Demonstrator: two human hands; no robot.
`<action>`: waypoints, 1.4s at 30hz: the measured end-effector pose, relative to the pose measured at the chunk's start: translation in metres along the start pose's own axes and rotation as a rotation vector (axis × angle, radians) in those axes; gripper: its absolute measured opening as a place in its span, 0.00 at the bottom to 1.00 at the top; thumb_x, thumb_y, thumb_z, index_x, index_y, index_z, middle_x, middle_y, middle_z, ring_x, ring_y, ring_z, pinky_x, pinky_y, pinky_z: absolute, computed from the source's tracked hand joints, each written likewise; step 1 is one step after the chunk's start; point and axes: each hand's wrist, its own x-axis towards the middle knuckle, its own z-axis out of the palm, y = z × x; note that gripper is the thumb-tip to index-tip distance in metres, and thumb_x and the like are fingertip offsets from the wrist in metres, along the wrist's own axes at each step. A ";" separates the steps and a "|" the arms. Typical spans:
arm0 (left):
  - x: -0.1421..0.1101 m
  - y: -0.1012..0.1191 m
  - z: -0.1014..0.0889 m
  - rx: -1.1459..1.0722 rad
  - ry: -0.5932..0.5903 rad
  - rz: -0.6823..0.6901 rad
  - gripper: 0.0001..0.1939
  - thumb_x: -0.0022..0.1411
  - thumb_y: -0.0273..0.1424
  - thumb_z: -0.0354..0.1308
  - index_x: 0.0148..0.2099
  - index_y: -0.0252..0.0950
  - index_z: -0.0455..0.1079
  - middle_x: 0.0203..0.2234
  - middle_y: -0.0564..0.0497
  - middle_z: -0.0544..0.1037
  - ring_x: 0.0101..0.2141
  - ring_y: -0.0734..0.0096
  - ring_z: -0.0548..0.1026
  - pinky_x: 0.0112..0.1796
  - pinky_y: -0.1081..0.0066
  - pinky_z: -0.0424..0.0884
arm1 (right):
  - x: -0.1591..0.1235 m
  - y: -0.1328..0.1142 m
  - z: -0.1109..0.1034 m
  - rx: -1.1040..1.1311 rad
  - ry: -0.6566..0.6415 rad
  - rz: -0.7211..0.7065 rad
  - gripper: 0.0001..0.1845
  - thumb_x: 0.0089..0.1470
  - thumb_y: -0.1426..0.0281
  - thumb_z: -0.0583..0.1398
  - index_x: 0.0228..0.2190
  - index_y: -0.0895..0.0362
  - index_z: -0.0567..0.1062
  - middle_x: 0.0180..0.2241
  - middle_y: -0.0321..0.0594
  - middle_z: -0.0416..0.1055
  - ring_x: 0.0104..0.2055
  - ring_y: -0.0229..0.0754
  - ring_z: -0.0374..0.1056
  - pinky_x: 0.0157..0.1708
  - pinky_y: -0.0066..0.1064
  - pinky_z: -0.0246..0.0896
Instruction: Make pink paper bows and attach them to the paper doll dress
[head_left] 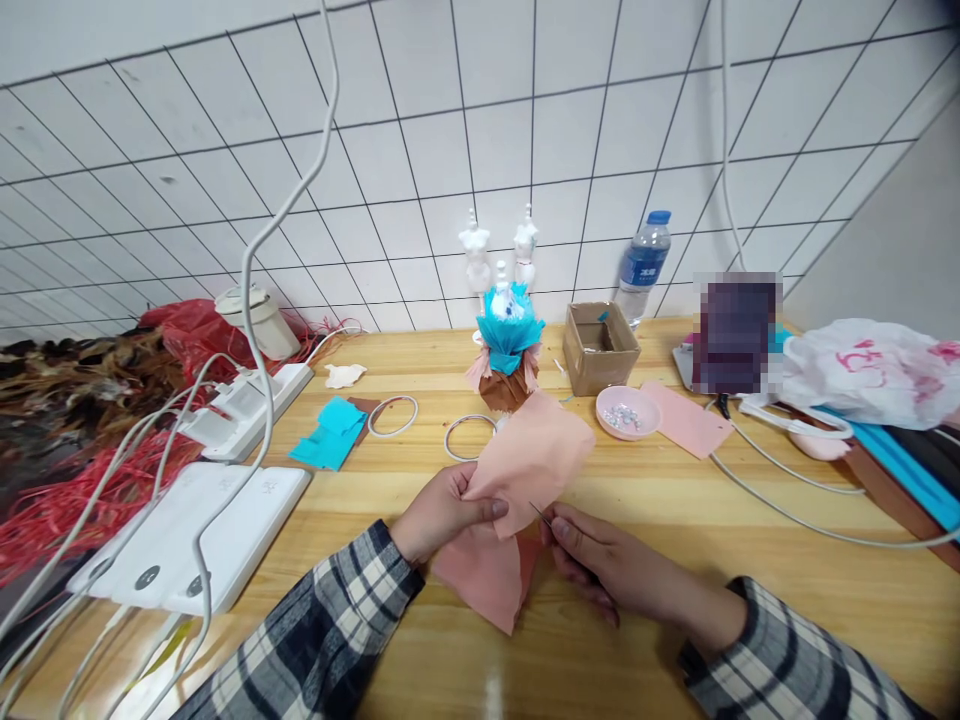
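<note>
My left hand (450, 508) pinches a pink sheet of crepe-like paper (536, 450) at its lower left edge, holding it above the table. In my right hand (592, 555) is a thin pointed metal tool (538, 513), its tip against or just beside the sheet's lower right edge. Most of the tool is hidden by my fingers, so its kind does not show. Under the held sheet lies another pink paper piece (484, 580). Just beyond stands a small white dress-form figure (510, 325) wrapped in blue and brown paper, with two bare white dress forms (475, 255) behind it.
Two rings (393, 434) and folded blue paper (330, 435) lie left of centre. A cardboard box (600, 365), a pink bowl of small beads (628, 428) and a water bottle (646, 262) stand right. White cables hang over a power strip (259, 415) and a white device (202, 535).
</note>
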 end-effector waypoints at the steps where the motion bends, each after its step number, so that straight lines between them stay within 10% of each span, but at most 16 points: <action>1: 0.000 0.000 0.000 -0.003 0.000 0.001 0.18 0.50 0.29 0.68 0.44 0.33 0.73 0.37 0.50 0.80 0.36 0.70 0.75 0.37 0.74 0.68 | 0.000 0.000 0.000 0.005 -0.004 -0.002 0.25 0.57 0.44 0.47 0.34 0.54 0.59 0.24 0.28 0.54 0.16 0.27 0.49 0.10 0.16 0.53; 27: 0.001 -0.001 -0.002 -0.051 -0.040 0.049 0.20 0.52 0.31 0.67 0.48 0.33 0.72 0.41 0.46 0.80 0.35 0.68 0.76 0.37 0.73 0.68 | 0.002 0.004 0.000 0.023 -0.062 -0.045 0.26 0.60 0.45 0.43 0.36 0.55 0.59 0.25 0.36 0.73 0.13 0.30 0.61 0.11 0.19 0.50; 42: 0.000 0.001 -0.003 0.002 -0.046 0.005 0.21 0.50 0.31 0.68 0.47 0.32 0.73 0.40 0.46 0.80 0.37 0.65 0.76 0.39 0.71 0.69 | 0.000 -0.003 0.000 0.011 -0.008 -0.010 0.26 0.57 0.44 0.47 0.36 0.55 0.60 0.22 0.29 0.65 0.13 0.28 0.54 0.12 0.21 0.57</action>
